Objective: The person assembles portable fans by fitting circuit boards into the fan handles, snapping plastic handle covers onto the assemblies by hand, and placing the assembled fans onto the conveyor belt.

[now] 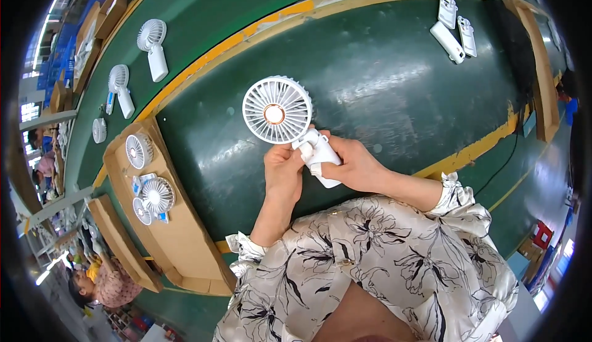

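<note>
A floral blouse (370, 243) is nearest; beyond, both hands (353, 164) grip a white fan (275, 114) over the bench (388, 58), towards its near edge. Along the left edge, a cardboard tray (191, 249) holds other fans (158, 194).

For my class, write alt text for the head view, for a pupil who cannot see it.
A person's left hand and right hand hold a white fan over a green table. On the left is an open cardboard tray with more fan heads; three white casings lie at upper right.
</note>
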The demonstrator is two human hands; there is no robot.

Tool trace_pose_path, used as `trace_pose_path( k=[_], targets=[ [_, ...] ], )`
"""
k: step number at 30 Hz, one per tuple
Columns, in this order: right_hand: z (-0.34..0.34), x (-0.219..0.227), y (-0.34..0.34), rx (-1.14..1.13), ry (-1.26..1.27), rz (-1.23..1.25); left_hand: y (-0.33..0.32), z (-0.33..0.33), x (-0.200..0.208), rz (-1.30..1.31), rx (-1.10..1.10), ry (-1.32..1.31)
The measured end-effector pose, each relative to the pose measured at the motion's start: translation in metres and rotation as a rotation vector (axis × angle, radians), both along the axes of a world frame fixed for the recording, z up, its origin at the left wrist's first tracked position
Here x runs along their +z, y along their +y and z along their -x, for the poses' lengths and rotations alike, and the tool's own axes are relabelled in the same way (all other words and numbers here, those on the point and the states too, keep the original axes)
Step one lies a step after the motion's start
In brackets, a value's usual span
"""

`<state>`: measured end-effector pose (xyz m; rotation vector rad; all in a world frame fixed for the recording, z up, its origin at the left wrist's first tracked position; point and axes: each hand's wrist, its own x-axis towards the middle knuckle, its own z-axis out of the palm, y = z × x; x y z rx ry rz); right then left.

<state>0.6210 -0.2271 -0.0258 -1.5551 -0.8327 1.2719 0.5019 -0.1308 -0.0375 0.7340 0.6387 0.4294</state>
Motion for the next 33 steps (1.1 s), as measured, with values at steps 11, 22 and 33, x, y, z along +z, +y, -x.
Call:
trace_pose_path(
  k=[11,22,33],
  targets=[
    [0.001,0.002,0.001,-0.023,-0.039,0.019,-0.001,0.001,-0.003,-0.052,-0.024,-0.043],
    [0.000,-0.006,0.004,-0.071,-0.029,0.028,-0.002,-0.005,-0.010,-0.030,0.023,-0.024],
    [-0.002,-0.009,0.006,-0.081,0.065,0.078,0.001,-0.008,-0.008,0.009,-0.002,-0.024]
  ],
)
